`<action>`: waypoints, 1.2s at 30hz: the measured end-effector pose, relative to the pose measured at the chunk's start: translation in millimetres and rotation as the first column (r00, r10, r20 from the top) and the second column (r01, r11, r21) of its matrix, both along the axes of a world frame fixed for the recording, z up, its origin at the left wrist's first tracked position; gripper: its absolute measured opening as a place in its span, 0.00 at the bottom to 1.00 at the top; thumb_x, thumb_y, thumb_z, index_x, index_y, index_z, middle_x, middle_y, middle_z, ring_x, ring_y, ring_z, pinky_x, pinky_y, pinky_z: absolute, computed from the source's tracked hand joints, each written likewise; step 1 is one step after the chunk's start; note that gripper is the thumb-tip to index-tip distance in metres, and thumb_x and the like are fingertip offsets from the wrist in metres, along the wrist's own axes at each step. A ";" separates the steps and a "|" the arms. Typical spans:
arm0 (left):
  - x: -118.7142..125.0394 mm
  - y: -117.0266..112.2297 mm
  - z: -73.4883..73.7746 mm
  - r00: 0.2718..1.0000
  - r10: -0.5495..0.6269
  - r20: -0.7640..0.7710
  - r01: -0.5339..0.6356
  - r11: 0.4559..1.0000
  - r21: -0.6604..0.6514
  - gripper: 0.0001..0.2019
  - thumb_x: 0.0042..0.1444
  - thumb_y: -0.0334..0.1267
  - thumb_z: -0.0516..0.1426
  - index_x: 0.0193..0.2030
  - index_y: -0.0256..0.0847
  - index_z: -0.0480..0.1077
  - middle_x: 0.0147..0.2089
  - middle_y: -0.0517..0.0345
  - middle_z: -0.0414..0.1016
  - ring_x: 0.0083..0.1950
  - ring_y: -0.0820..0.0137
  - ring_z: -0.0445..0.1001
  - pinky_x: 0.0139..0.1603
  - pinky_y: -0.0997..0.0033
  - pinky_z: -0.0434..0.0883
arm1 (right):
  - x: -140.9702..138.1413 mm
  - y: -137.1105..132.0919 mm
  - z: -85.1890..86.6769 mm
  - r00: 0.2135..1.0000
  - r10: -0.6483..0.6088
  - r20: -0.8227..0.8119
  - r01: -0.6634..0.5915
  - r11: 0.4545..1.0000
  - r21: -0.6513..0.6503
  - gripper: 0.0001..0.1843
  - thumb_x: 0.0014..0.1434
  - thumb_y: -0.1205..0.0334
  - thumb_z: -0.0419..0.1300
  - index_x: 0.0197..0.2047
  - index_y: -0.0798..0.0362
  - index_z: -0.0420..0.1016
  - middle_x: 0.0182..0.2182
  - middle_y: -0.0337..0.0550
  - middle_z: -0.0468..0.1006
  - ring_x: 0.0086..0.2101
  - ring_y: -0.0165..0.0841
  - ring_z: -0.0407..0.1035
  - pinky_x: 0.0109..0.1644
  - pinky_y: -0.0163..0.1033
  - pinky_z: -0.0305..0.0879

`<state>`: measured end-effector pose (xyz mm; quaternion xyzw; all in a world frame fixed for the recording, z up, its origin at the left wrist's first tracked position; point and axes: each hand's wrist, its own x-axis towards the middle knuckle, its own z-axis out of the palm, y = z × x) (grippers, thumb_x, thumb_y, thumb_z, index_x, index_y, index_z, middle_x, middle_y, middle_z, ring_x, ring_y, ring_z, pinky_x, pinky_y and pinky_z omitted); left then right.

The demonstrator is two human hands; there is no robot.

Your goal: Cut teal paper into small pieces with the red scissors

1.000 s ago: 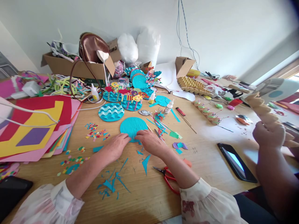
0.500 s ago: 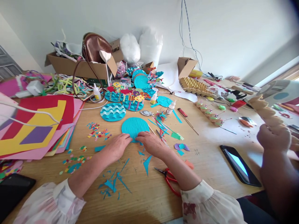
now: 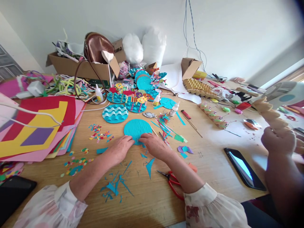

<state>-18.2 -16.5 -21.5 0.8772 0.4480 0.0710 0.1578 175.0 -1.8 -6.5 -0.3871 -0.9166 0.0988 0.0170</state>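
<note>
A round blue paper disc (image 3: 137, 127) lies on the wooden table in front of me. At its near left edge, my left hand (image 3: 122, 146) is closed, fingertips pressed on the rim. My right hand (image 3: 152, 143) pinches the same rim just to the right, and the fingers partly hide that edge. Thin blue paper offcuts (image 3: 115, 186) are scattered nearer to me. Red-handled scissors (image 3: 172, 183) lie partly under my right forearm. Beyond the disc stands a blue disc with wavy paper strips (image 3: 115, 113), beside finished pieces with paper fish (image 3: 135, 103).
Coloured paper sheets (image 3: 38, 126) are stacked at left, near paper confetti (image 3: 78, 163). Glue bottles (image 3: 174, 109) stand behind the disc. A phone (image 3: 244, 168) lies at right, next to another person's hand (image 3: 279, 141) holding a strip of egg carton (image 3: 270, 114). A cardboard box (image 3: 78, 70) is at the back.
Almost nothing differs. Both hands stay at the disc's near edge, and the view has shifted very slightly.
</note>
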 end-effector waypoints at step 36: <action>-0.5 1.2 -2.3 1.000 -0.013 -0.017 0.013 1.000 0.001 0.21 0.53 0.20 0.42 0.46 0.38 0.68 0.49 0.49 0.69 0.51 0.64 0.66 0.52 0.64 0.63 | 5.8 3.2 2.0 1.000 0.025 0.015 -0.025 0.999 0.037 0.18 0.55 0.76 0.50 0.44 0.52 0.73 0.44 0.44 0.73 0.43 0.34 0.66 0.44 0.37 0.58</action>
